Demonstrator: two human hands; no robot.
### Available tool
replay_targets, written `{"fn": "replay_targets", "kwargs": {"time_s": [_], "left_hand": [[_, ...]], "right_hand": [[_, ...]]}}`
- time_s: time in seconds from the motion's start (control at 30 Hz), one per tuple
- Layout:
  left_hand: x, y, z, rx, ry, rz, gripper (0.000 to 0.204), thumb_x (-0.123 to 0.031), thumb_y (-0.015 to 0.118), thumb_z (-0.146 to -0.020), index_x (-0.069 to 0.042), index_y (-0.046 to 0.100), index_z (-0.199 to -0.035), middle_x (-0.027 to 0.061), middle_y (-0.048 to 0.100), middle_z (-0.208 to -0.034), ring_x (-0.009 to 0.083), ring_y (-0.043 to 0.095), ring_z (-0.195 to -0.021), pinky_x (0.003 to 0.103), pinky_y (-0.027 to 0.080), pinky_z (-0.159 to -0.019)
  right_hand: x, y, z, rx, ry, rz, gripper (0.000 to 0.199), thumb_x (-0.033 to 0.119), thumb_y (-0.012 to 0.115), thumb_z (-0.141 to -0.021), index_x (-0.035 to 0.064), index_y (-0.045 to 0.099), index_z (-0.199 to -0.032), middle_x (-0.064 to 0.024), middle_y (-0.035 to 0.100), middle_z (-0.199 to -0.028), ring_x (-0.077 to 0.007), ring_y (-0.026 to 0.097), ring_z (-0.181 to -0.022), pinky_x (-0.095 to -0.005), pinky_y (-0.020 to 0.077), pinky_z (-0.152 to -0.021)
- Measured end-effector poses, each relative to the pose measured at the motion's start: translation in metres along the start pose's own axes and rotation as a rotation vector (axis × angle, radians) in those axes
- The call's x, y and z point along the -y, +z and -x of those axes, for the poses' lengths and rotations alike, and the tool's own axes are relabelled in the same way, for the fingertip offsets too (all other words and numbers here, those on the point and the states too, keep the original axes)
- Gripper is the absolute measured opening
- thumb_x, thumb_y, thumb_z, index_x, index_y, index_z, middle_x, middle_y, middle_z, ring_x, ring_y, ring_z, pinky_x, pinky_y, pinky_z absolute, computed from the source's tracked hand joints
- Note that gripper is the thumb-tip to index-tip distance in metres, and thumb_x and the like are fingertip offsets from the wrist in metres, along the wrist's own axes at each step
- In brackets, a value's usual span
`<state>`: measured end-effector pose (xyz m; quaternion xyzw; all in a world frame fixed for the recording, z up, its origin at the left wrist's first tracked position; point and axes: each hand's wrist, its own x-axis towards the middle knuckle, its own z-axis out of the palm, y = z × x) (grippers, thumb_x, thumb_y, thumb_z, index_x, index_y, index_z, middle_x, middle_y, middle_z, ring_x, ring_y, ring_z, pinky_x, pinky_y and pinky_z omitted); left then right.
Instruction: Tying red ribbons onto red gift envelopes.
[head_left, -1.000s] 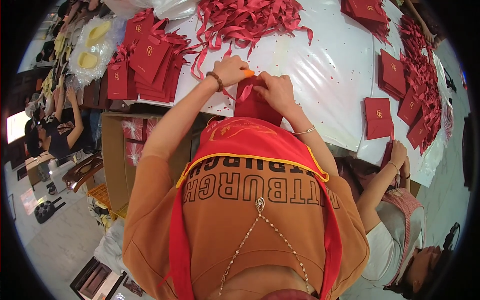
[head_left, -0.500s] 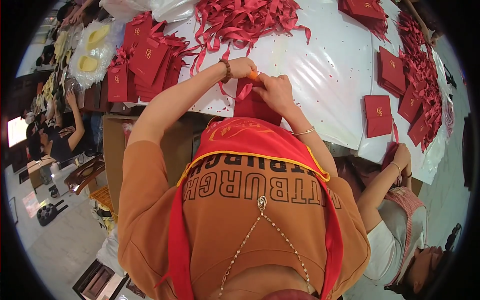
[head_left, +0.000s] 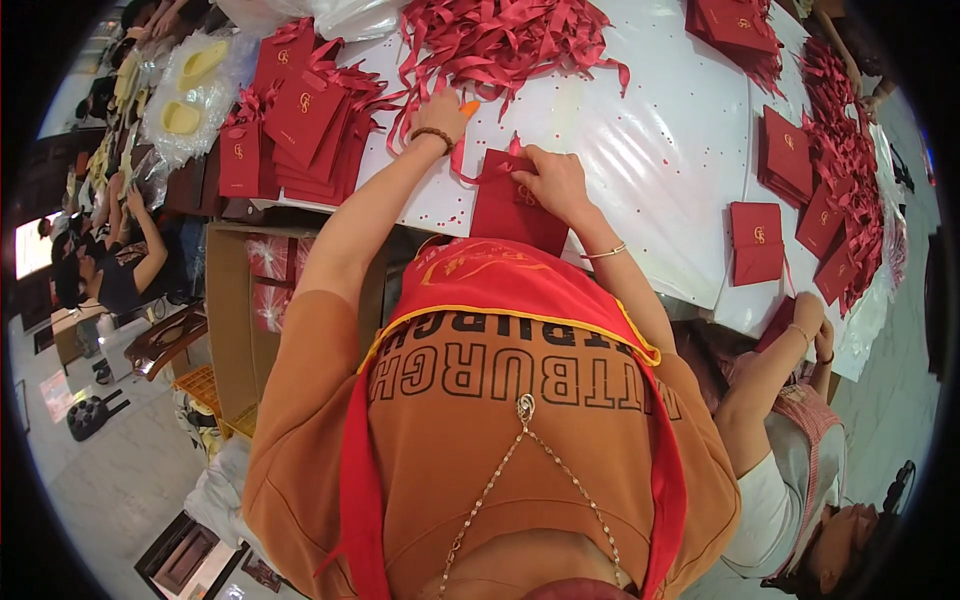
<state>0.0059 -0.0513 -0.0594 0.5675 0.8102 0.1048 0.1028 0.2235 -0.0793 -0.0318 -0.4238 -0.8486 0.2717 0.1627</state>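
My left hand [head_left: 440,115], wearing a beaded bracelet, is at the near edge of a heap of red ribbons [head_left: 505,45]. Its fingers look curled. A small orange thing [head_left: 470,107] shows at the fingertips; I cannot make out its kind. A flat red paper gift bag [head_left: 505,205] with a gold emblem lies at the table's front edge, right before me. My right hand [head_left: 555,185] pinches its upper edge, where a red ribbon [head_left: 462,165] is attached and trails to the left. The fingertips partly cover the ribbon there.
Stacked red bags [head_left: 305,125] stand to the left, by yellow clogs [head_left: 181,118] in plastic wrap. More bags [head_left: 755,243] and ribbons lie to the right, near a co-worker's hands [head_left: 808,315]. An open carton [head_left: 235,320] sits below the table's left edge.
My left hand has come away from the bag's top and moved left and up to the ribbon heap, the orange thing with it. My right hand stays at the bag, now more fully in sight.
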Motion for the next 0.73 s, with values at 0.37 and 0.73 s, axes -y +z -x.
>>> {"fn": "replay_targets", "kwargs": {"time_s": [0.37,0.73], "left_hand": [[-0.045,-0.034,0.029,0.45,0.094,1.045,0.003,-0.001,0.055,-0.076,0.0,0.057,-0.079,0.0053,0.059,-0.073,0.008,0.055,-0.057,0.019,0.044,-0.048],[-0.05,-0.028,0.042,0.672,0.142,0.793,0.013,-0.001,0.053,-0.078,0.0,0.06,-0.088,0.0063,0.062,-0.075,0.0097,0.059,-0.058,0.02,0.047,-0.051]], "right_hand": [[-0.015,0.007,-0.003,0.049,0.108,-0.093,0.027,0.03,0.065,-0.071,0.0104,0.06,-0.088,-0.0095,0.062,-0.069,-0.0266,0.06,-0.068,-0.0389,0.0408,-0.064],[-0.018,-0.029,0.031,-0.052,0.224,-0.091,0.025,0.026,0.072,-0.062,0.0134,0.065,-0.082,-0.0028,0.052,-0.095,-0.0237,0.045,-0.095,-0.0477,0.0324,-0.082]]}}
